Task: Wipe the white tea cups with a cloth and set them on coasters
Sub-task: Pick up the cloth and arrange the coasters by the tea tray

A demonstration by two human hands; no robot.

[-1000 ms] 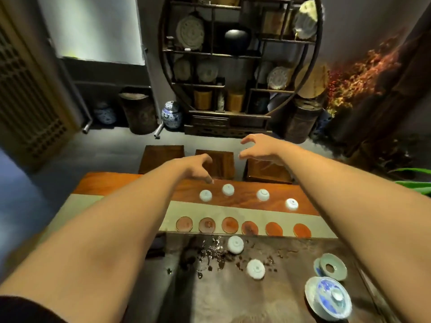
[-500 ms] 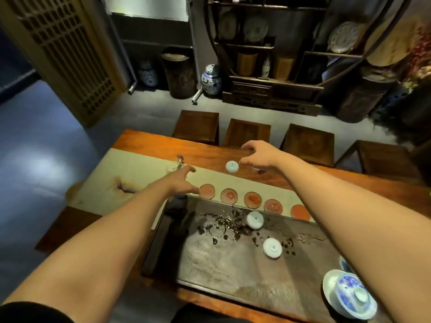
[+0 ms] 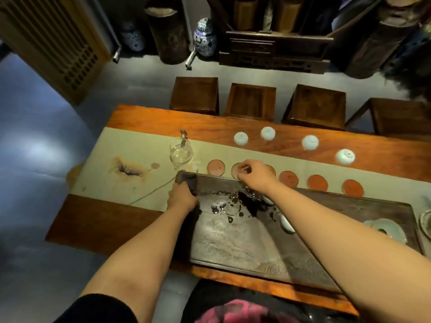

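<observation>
my left hand (image 3: 182, 199) is curled around a dark folded cloth (image 3: 186, 183) at the far left corner of the dark stone tea tray (image 3: 233, 241), fingers wrapped on it. my right hand (image 3: 253, 174) is over the tray's far edge, thumb and forefinger drawn together above the second round reddish coaster (image 3: 236, 169); i can't tell if anything is in that pinch. six coasters run in a row along the pale table runner (image 3: 130, 148), just beyond the tray edge, none carrying a cup. four small white tea cups (image 3: 241, 138), upturned, sit scattered on the bare orange wood table (image 3: 163, 117) past the runner, well apart from each other. two more white cups (image 3: 286, 223) lie on the tray, half hidden under my right forearm, beside wet tea leaves. a clear glass pitcher (image 3: 180, 155) stands just left of the coaster row. open runner to the left, open wood behind the cups, four dark wooden stools (image 3: 194, 94) against the far edge.
</observation>
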